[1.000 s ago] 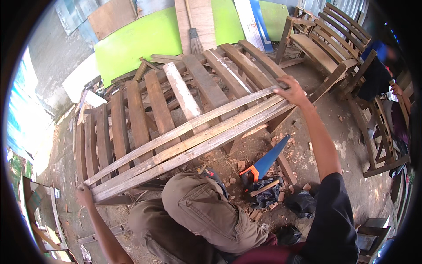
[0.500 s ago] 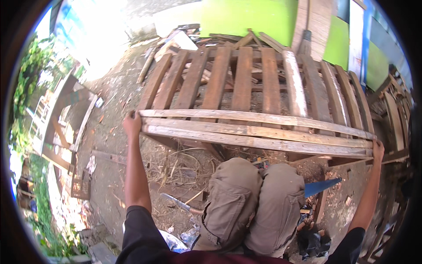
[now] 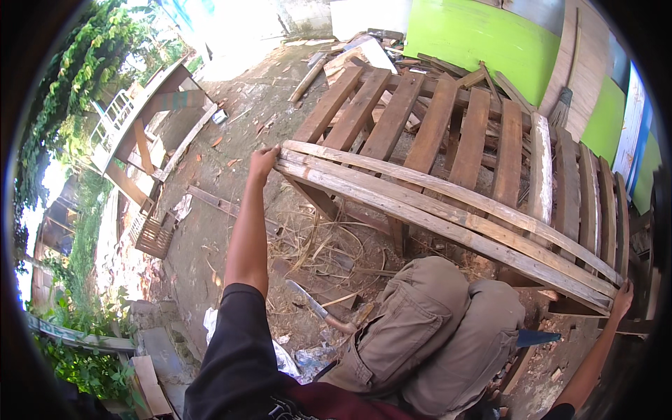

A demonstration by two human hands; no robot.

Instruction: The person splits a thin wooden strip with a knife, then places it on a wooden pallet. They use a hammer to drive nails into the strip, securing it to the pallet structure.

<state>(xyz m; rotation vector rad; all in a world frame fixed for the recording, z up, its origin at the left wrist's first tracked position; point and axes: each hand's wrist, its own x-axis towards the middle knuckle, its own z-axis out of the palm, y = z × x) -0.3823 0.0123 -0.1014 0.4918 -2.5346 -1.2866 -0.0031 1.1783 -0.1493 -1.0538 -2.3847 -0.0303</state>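
Observation:
My left hand [image 3: 263,162] is closed at the left end of a long, slightly bowed bamboo strip [image 3: 448,187]. At the opposite end, my right hand [image 3: 621,299] is closed round the strip's tip, its fingers partly hidden. The strip lies along the near edge of a low slatted wooden bench [image 3: 428,140]. Two more long pale strips [image 3: 434,234] run beside it on my side, their ends close to both hands. Brown slats, one with worn white paint, stretch away behind them. My knees are against the near side, below the strips.
A knife [image 3: 318,306] with a wooden handle lies on the dirt by my knee, among shavings. A blue blade-like piece [image 3: 537,337] sticks out right of my knees. Scrap wood [image 3: 364,52] is piled behind the bench. A plastic crate [image 3: 152,234] stands left; a broom [image 3: 562,105] leans far right.
My view has turned left and tilted, so the bench now slants down to the right. Both hands stay at the strip's ends, with no clear shift of the strip on the bench.

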